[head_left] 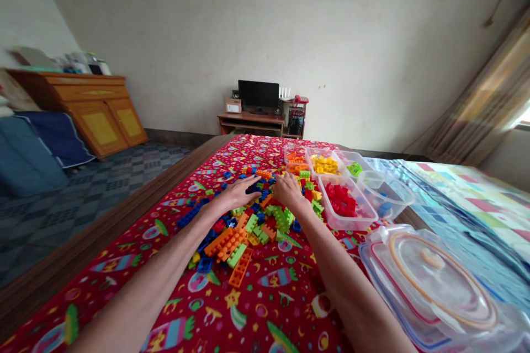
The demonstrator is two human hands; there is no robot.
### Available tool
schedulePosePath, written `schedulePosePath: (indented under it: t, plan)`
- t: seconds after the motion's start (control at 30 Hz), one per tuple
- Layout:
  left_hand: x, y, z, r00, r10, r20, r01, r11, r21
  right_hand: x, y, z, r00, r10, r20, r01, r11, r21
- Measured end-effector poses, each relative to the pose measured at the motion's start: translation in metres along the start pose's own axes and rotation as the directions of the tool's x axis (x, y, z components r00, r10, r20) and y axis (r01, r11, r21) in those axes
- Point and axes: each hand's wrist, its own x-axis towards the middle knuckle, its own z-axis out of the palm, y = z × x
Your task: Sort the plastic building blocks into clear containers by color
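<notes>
A heap of toy building bricks (227, 242) in orange, green, blue, red and yellow is spread over the red patterned cloth (248, 314). Over the far left part of the heap reaches my left hand (239, 193), its thumb and fingers apart and nothing visible between them. Close beside it, my right hand (287, 190) is at the far side of the heap with its fingers curled down. Its fingertips are hidden among the bricks, so whatever they hold does not show.
Right of the heap stand clear plastic boxes: one with red bricks (340, 199), one with yellow bricks (325, 164), one with orange bricks (296, 160), one with green bricks (354, 169). A round tub (399, 193) holds blue pieces. Stacked lids (439, 281) lie nearer, beside my right forearm.
</notes>
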Motion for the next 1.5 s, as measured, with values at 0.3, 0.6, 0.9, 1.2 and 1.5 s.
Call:
schedulePosePath:
  t: [0.3, 0.6, 0.9, 1.2, 1.5]
  plan:
    - [0.001, 0.006, -0.004, 0.991, 0.099, -0.090, -0.091, 0.992, 0.088, 0.001, 0.015, 0.007, 0.975, -0.206, 0.082, 0.202, 0.978, 0.050]
    - [-0.003, 0.011, -0.021, 0.983, -0.089, -0.158, 0.063, 0.984, -0.165, 0.007, 0.023, -0.012, 0.993, -0.077, -0.094, 0.098, 0.963, 0.253]
    - [-0.011, 0.013, -0.045, 0.914, -0.389, -0.114, 0.165, 0.614, -0.772, 0.012, 0.017, -0.018, 0.981, -0.011, -0.195, 0.096, 0.899, 0.428]
    - [-0.011, 0.008, -0.045, 0.986, -0.159, -0.051, 0.130, 0.921, -0.367, 0.014, 0.010, -0.011, 0.997, -0.028, -0.073, 0.067, 0.791, 0.609]
    - [-0.015, 0.026, -0.032, 0.994, -0.091, 0.061, 0.079, 0.982, 0.172, -0.005, -0.010, -0.001, 0.954, -0.279, 0.107, 0.255, 0.947, 0.194]
